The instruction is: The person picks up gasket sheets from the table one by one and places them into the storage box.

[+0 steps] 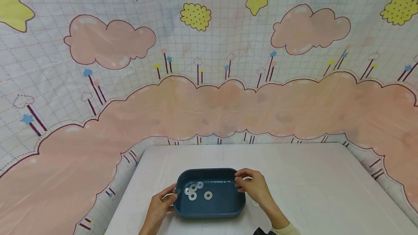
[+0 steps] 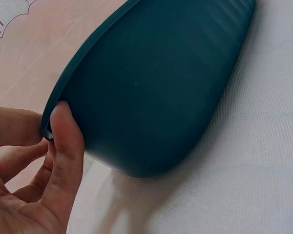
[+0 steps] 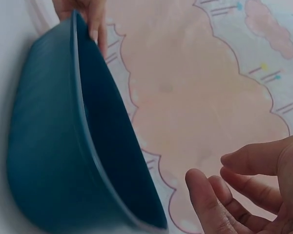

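A dark blue rectangular plastic tub [image 1: 225, 204] with rounded corners sits on the white-covered table. Several white washers [image 1: 208, 195] lie inside it, most of them bunched toward the left. My left hand [image 1: 158, 206] pinches the tub's left rim; in the left wrist view the rim [image 2: 63, 80] is caught between thumb and fingers. Over the tub's right end is my right hand [image 1: 256, 188], its fingers loosely bent. The right wrist view shows this hand [image 3: 254, 190] beside the tub [image 3: 49, 131], thumb and fingertips apart with nothing visible between them.
White cloth covers the table [image 1: 313, 177]. A faint pale ring [image 1: 254, 203] shows on it beside my right wrist. Behind stands a curtain [image 1: 209, 111] printed with clouds and stars. A small black object [image 1: 261, 231] is at the bottom edge near the right sleeve [image 1: 287, 229].
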`<action>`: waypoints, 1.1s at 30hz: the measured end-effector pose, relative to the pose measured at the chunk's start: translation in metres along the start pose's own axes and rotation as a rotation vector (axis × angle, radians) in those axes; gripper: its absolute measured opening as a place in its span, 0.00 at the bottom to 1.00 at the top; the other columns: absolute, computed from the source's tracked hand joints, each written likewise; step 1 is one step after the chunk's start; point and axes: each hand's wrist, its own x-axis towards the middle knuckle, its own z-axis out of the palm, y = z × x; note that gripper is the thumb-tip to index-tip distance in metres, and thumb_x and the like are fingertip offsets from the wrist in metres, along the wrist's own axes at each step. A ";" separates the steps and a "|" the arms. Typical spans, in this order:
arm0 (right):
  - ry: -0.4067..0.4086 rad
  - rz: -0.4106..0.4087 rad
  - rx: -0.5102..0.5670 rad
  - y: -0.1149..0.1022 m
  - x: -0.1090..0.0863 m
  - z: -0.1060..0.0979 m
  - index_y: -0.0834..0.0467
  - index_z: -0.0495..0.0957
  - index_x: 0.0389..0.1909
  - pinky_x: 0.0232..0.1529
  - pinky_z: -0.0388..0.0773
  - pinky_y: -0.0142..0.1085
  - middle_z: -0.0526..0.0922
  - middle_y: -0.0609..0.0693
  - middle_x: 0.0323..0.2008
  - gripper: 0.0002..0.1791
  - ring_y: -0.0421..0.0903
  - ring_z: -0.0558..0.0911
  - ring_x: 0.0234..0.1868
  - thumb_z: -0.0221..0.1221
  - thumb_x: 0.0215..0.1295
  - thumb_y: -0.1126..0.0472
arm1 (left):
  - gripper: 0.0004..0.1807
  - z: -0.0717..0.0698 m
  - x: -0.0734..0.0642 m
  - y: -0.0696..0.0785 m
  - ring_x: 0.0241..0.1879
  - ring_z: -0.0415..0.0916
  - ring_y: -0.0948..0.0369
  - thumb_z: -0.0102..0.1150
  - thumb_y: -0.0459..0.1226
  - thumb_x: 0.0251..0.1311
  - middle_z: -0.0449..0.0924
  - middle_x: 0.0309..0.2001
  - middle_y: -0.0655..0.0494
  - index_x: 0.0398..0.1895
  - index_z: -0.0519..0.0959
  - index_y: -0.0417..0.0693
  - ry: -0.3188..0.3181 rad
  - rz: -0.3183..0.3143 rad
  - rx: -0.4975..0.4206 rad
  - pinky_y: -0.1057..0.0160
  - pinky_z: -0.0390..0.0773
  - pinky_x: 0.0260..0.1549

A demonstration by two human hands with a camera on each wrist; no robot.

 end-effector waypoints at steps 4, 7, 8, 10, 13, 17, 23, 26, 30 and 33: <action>0.028 0.012 -0.037 0.003 0.001 -0.011 0.65 0.82 0.41 0.30 0.85 0.35 0.84 0.55 0.35 0.09 0.48 0.87 0.32 0.63 0.61 0.67 | 0.26 0.001 0.000 0.001 0.40 0.78 0.58 0.57 0.29 0.64 0.73 0.53 0.42 0.66 0.71 0.37 0.002 -0.003 -0.008 0.62 0.81 0.28; 0.049 0.015 -0.071 0.005 0.001 -0.018 0.64 0.83 0.40 0.30 0.84 0.34 0.84 0.54 0.34 0.08 0.48 0.87 0.33 0.63 0.60 0.67 | 0.26 0.001 0.000 0.001 0.40 0.78 0.59 0.57 0.29 0.64 0.73 0.53 0.42 0.66 0.71 0.37 0.001 -0.006 -0.005 0.62 0.81 0.29; 0.056 0.013 -0.082 0.006 0.002 -0.020 0.63 0.83 0.40 0.30 0.84 0.34 0.84 0.54 0.34 0.08 0.49 0.87 0.33 0.63 0.60 0.67 | 0.26 0.001 -0.001 0.002 0.40 0.78 0.59 0.57 0.30 0.64 0.73 0.53 0.42 0.66 0.71 0.37 0.001 -0.006 -0.005 0.62 0.81 0.29; 0.069 0.013 -0.106 0.007 0.002 -0.025 0.61 0.84 0.39 0.30 0.84 0.33 0.84 0.53 0.34 0.07 0.48 0.86 0.34 0.64 0.59 0.67 | 0.26 0.001 -0.001 0.003 0.40 0.78 0.59 0.57 0.30 0.64 0.73 0.52 0.42 0.66 0.71 0.38 0.001 -0.006 -0.003 0.62 0.81 0.29; 0.079 0.006 -0.148 0.011 0.003 -0.032 0.59 0.84 0.38 0.31 0.83 0.32 0.85 0.51 0.34 0.06 0.46 0.85 0.33 0.65 0.59 0.66 | 0.26 0.001 -0.001 0.005 0.40 0.78 0.58 0.57 0.30 0.64 0.73 0.52 0.42 0.66 0.71 0.38 0.001 -0.010 0.002 0.62 0.81 0.30; 0.076 0.001 -0.200 0.018 0.005 -0.042 0.56 0.84 0.39 0.31 0.80 0.30 0.86 0.50 0.34 0.07 0.40 0.83 0.33 0.65 0.60 0.65 | 0.25 0.002 -0.002 0.006 0.40 0.78 0.57 0.56 0.30 0.64 0.73 0.52 0.42 0.66 0.72 0.38 -0.003 -0.014 0.006 0.62 0.81 0.31; 0.062 -0.017 -0.251 0.033 0.006 -0.058 0.57 0.84 0.42 0.34 0.78 0.30 0.87 0.49 0.37 0.09 0.39 0.83 0.38 0.66 0.60 0.63 | 0.25 0.003 -0.004 0.006 0.40 0.78 0.57 0.56 0.29 0.64 0.73 0.52 0.42 0.65 0.72 0.38 -0.003 -0.010 0.005 0.62 0.81 0.30; 0.046 -0.033 -0.284 0.040 0.008 -0.066 0.58 0.84 0.44 0.38 0.78 0.30 0.87 0.49 0.38 0.11 0.38 0.82 0.39 0.66 0.60 0.63 | 0.25 0.003 -0.005 0.005 0.40 0.78 0.57 0.56 0.30 0.64 0.73 0.53 0.42 0.65 0.72 0.38 -0.003 -0.011 0.001 0.62 0.81 0.30; 0.023 -0.056 -0.318 0.051 0.010 -0.075 0.58 0.83 0.45 0.41 0.78 0.29 0.87 0.48 0.38 0.12 0.34 0.81 0.38 0.66 0.60 0.62 | 0.25 0.002 -0.005 0.003 0.40 0.77 0.58 0.57 0.30 0.64 0.72 0.53 0.41 0.66 0.71 0.37 -0.007 -0.004 -0.007 0.62 0.81 0.29; 0.014 -0.065 -0.352 0.056 0.011 -0.081 0.58 0.83 0.46 0.42 0.78 0.29 0.86 0.47 0.39 0.13 0.33 0.80 0.39 0.67 0.60 0.59 | 0.26 0.002 -0.006 0.002 0.40 0.77 0.58 0.57 0.30 0.64 0.72 0.53 0.41 0.66 0.71 0.37 -0.008 0.005 -0.010 0.62 0.81 0.28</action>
